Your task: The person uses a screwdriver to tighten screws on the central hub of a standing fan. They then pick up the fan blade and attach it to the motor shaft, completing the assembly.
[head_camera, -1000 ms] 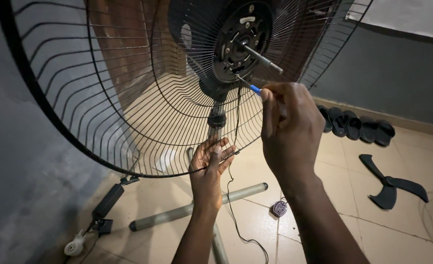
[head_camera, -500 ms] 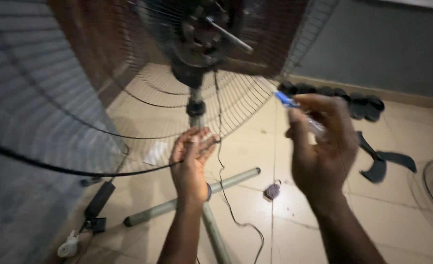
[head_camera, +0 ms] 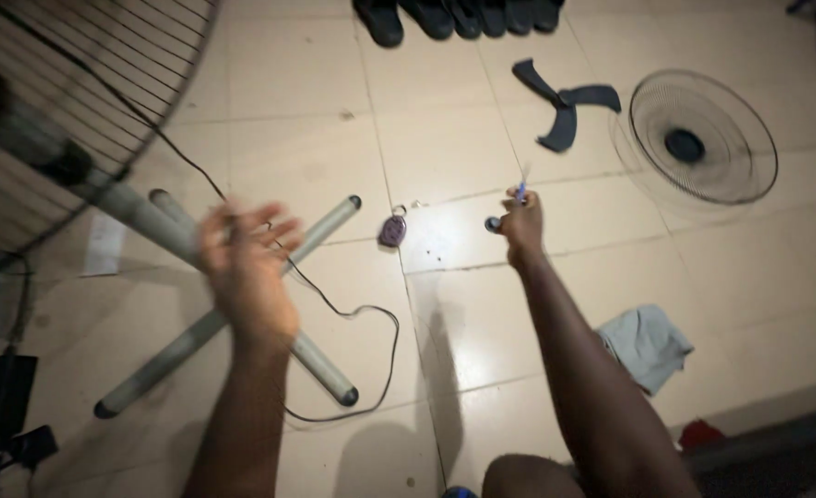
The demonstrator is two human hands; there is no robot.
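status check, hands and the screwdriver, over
Right hand out over the floor tiles, gripping blue-tipped screwdriver. Left hand blurred, holding nothing, above the fan stand legs. Small dark cap beside right hand.

Black fan blade [head_camera: 563, 109] beside detached round grille [head_camera: 703, 138]; grey cloth [head_camera: 646, 345] (crumpled); sandals [head_camera: 454, 17].

Quick count: two hands [head_camera: 242, 267] [head_camera: 521, 221], one blue-tipped screwdriver [head_camera: 520, 192], one loose fan blade [head_camera: 563, 106] at 1 o'clock, two wire guards [head_camera: 703, 138] [head_camera: 76, 101], one key fob [head_camera: 392, 229], one grey rag [head_camera: 646, 346], one black adapter [head_camera: 2, 397] at 8 o'clock.
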